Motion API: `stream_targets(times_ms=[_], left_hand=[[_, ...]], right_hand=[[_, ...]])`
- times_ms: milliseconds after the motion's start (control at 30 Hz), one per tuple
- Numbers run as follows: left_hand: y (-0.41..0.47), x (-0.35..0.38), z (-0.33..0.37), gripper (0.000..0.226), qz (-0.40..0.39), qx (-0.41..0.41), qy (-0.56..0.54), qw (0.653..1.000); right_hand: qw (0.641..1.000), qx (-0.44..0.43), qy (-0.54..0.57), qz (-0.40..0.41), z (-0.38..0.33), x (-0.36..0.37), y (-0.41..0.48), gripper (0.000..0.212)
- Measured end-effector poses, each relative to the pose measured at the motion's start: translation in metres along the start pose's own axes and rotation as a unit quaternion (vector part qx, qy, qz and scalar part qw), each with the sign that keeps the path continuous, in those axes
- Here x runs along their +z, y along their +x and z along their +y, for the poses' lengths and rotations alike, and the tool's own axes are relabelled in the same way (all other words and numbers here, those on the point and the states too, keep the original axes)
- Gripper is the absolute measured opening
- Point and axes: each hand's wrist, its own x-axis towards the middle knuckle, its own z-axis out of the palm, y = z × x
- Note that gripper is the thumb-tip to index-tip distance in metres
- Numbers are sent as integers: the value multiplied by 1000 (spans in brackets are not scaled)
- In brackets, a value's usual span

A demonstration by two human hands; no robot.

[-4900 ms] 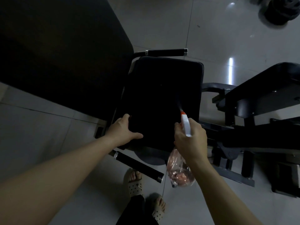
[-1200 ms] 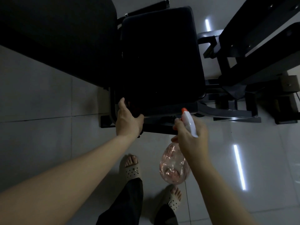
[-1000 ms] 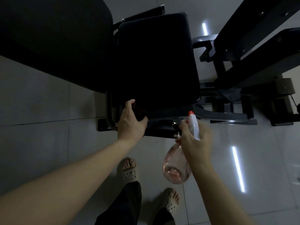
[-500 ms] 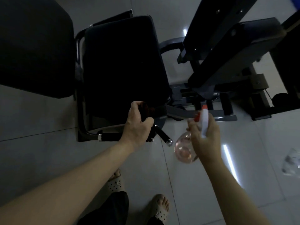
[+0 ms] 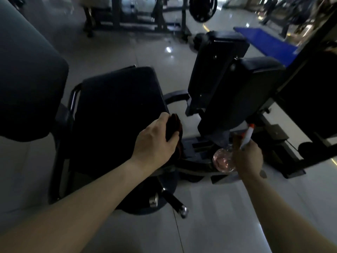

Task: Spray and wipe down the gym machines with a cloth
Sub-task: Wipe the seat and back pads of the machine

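Observation:
My left hand (image 5: pixel 155 141) grips a dark bunched cloth (image 5: pixel 174 127) at the right front corner of the black seat pad (image 5: pixel 116 114) of a gym machine. My right hand (image 5: pixel 248 157) holds a spray bottle (image 5: pixel 223 159) with a clear round body of pinkish liquid and a white, orange-tipped nozzle (image 5: pixel 247 133). The nozzle points up toward two black upright pads (image 5: pixel 235 92) just beyond it. The bottle hangs above the machine's dark base frame.
A large black back pad (image 5: pixel 27 79) fills the left side. A chrome-ended handle (image 5: pixel 175 201) sticks out low in front of the seat. A blue mat (image 5: pixel 266 42), racks and a weight plate (image 5: pixel 202 8) stand at the back on the grey tiled floor.
My view has lifted from straight down to forward across the gym. My left hand slid with the cloth to the seat's right front corner. My right hand carried the bottle right, toward the upright pads.

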Motion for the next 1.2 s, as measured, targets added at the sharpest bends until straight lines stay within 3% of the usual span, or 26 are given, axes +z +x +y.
stream_targets(times_ms=[133, 267, 400, 500, 567, 600, 733, 800, 900, 1000, 1067, 1133, 1200], left_hand=[[4, 15, -7, 31, 17, 27, 59, 998], [6, 24, -10, 31, 48, 51, 106, 992], [0, 32, -10, 37, 82, 54, 117, 988], [-4, 35, -7, 45, 85, 46, 129, 987], [-5, 35, -6, 51, 71, 35, 122, 989], [-4, 34, -6, 53, 67, 27, 114, 991], [0, 33, -7, 58, 81, 14, 112, 990], [1, 34, -8, 57, 91, 12, 118, 989], [3, 36, -10, 51, 95, 11, 135, 986], [3, 35, -13, 48, 115, -2, 190, 975], [4, 28, -13, 33, 115, -7, 255, 960], [0, 17, -9, 25, 74, -27, 266, 961], [-6, 1, -13, 28, 11, -76, 202, 976]], right_hand=[[997, -40, 57, 38, 16, 22, 0, 36], [991, -69, 109, 46, 31, 37, -4, 46], [965, -88, 247, 4, 46, 37, -21, 30], [966, -82, 246, -2, 67, 32, -34, 55], [982, -52, 183, 21, 86, 35, -43, 77], [984, -52, 169, 39, 91, 35, -51, 75], [973, -72, 215, 34, 74, 29, -78, 18], [969, -102, 225, 10, 54, 28, -86, 4], [954, -174, 242, -21, 12, 24, -93, 10], [912, -306, 271, -35, -46, 11, -96, 13], [887, -387, 242, -64, -88, 7, -94, 29], [872, -431, 191, -129, -120, 13, -96, 41], [856, -465, 150, -167, -136, 22, -103, 44]])
